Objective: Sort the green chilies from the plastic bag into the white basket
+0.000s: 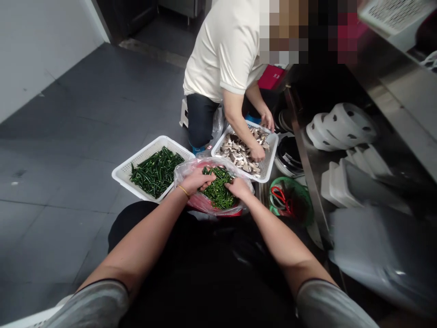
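Note:
Between my hands lies a heap of thin green sprigs (220, 189) in a clear plastic bag (180, 172), which lines a red container (205, 206) in front of my lap. My left hand (196, 181) is closed, thumb and fingers pinched on sprigs at the heap's left side. On the right side my right hand (239, 187) has its fingers curled into the sprigs, with the fingertips partly hidden. Long green chilies (157, 171) fill much of a white perforated basket (123, 172) to the left of the bag.
Opposite me, a co-worker (221, 50) reaches into a white basket (273, 159) of sliced mushroom-like pieces (239, 150). Red-handled scissors (282, 200) lie in a green basket (303, 193) at right. Beyond it, a metal shelf holds white containers (341, 127) and a grey bin (372, 255).

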`<state>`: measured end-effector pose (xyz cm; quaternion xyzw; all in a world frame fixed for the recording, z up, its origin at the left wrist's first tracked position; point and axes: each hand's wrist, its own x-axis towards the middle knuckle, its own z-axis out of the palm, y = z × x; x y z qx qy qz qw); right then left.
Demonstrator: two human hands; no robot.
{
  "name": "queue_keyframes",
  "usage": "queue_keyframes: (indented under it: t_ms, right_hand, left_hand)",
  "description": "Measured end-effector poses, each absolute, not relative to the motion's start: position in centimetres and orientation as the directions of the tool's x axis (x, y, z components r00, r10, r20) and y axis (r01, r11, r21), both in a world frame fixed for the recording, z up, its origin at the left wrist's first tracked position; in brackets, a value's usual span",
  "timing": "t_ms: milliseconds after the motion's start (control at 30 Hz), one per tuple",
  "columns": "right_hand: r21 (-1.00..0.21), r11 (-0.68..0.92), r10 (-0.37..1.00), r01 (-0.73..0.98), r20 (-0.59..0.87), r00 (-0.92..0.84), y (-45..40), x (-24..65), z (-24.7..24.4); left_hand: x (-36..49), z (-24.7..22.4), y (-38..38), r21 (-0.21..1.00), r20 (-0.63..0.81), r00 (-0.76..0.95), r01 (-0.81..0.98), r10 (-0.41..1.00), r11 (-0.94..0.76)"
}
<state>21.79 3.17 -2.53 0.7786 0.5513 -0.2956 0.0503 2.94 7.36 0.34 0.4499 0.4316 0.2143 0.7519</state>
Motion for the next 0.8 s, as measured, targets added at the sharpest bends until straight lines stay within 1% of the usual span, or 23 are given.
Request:
queue_keyframes:
  t_ms: [33, 100, 167, 233, 267, 367, 467, 533, 567, 633, 667, 700, 733, 767, 800]
  right_hand:
    - [-0.356, -0.434, 0.825, 0.828, -0.526, 0.206, 2.7, 21.6, -2.4]
    - [-0.553, -0.531, 0.806, 0.642, -0.563, 0.182, 1.8, 20.9, -2.2]
    - [-0.681, -0.593, 0.79, 0.429, -0.596, 0.147, 0.8, 19.6, -2.0]
    - [-0.747, -0.609, 0.786, 0.268, -0.613, 0.08, 0.1, 18.2, -1.8]
    - [-0.767, -0.605, 0.79, 0.213, -0.613, 0.035, -0.2, 17.6, -1.8]
    - [-0.817, -0.56, 0.813, 0.136, -0.574, -0.098, -0.4, 17.4, -1.4]
    - [-0.856, -0.508, 0.849, 0.099, -0.517, -0.11, 0.3, 18.7, -1.1]
    - [-0.872, -0.472, 0.867, 0.129, -0.485, -0.109, 0.8, 19.3, -1.1]
    - [-0.883, -0.433, 0.882, 0.182, -0.457, -0.114, 0.9, 19.4, -1.0]
    - [-0.876, -0.289, 0.935, 0.386, -0.346, -0.084, 0.9, 19.5, -0.9]
    - [-0.826, -0.209, 0.962, 0.524, -0.27, -0.042, 0.9, 19.5, -0.8]
    - [-0.73, -0.154, 0.98, 0.666, -0.198, 0.009, 0.9, 19.7, -0.6]
    - [-0.603, -0.128, 0.988, 0.788, -0.147, 0.048, 0.9, 19.9, -0.4]
    - [-0.469, -0.119, 0.989, 0.875, -0.129, 0.066, 1.1, 20.4, -0.2]
    - [-0.353, -0.112, 0.986, 0.929, -0.153, 0.061, 1.4, 20.9, 0.0]
  left_hand:
    - [3.1, 0.3, 7.2, 0.874, -0.466, 0.503, 0.135, 0.728, 0.466]
    - [3.4, 0.1, 6.8, 0.884, -0.468, 0.466, 0.242, 0.751, 0.4]
    - [3.8, -0.2, 6.5, 0.885, -0.46, 0.457, 0.302, 0.761, 0.354]
    - [3.9, -0.4, 6.5, 0.881, -0.462, 0.468, 0.335, 0.753, 0.333]
    - [3.9, -0.5, 6.5, 0.881, -0.462, 0.472, 0.343, 0.751, 0.326]
    - [3.4, -0.2, 6.8, 0.891, -0.448, 0.48, 0.315, 0.755, 0.328]
    - [2.7, 0.7, 7.1, 0.924, -0.383, 0.574, 0.248, 0.724, 0.292]
    - [2.4, 1.5, 7.0, 0.94, -0.339, 0.671, 0.209, 0.659, 0.271]
    - [2.3, 1.7, 6.9, 0.942, -0.327, 0.707, 0.191, 0.628, 0.276]
    - [2.4, 1.9, 6.6, 0.935, -0.326, 0.736, 0.159, 0.593, 0.316]
    - [2.5, 1.8, 6.5, 0.928, -0.335, 0.739, 0.15, 0.585, 0.342]
    - [2.5, 1.6, 6.5, 0.916, -0.353, 0.735, 0.146, 0.578, 0.374]
    - [2.5, 1.3, 6.5, 0.9, -0.378, 0.719, 0.14, 0.583, 0.412]
    - [2.5, 1.1, 6.7, 0.878, -0.408, 0.696, 0.124, 0.59, 0.461]
    - [2.4, 0.9, 6.9, 0.847, -0.439, 0.675, 0.092, 0.592, 0.524]
